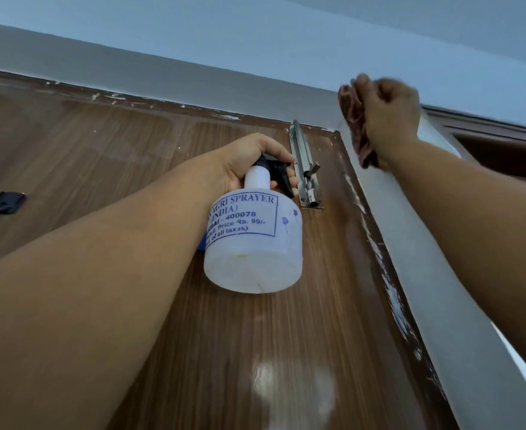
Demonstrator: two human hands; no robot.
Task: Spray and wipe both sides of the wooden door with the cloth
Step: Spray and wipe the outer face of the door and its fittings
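The camera looks up the brown wooden door (100, 144), which fills the left and middle of the head view. My left hand (249, 159) grips the black trigger head of a white spray bottle (252, 243) with blue print, nozzle close to the door's upper part. My right hand (385, 119) is raised near the door's top right corner, by the white frame, and holds a bunched reddish-brown cloth (353, 119). A pale sheen shows on the wood near the top and low down.
A metal slide bolt (305, 169) is screwed to the door near its top edge, just right of the bottle. A dark hook with a brass piece (2, 204) sits at the far left. The white door frame (426, 259) runs down the right. Grey wall and ceiling lie above.
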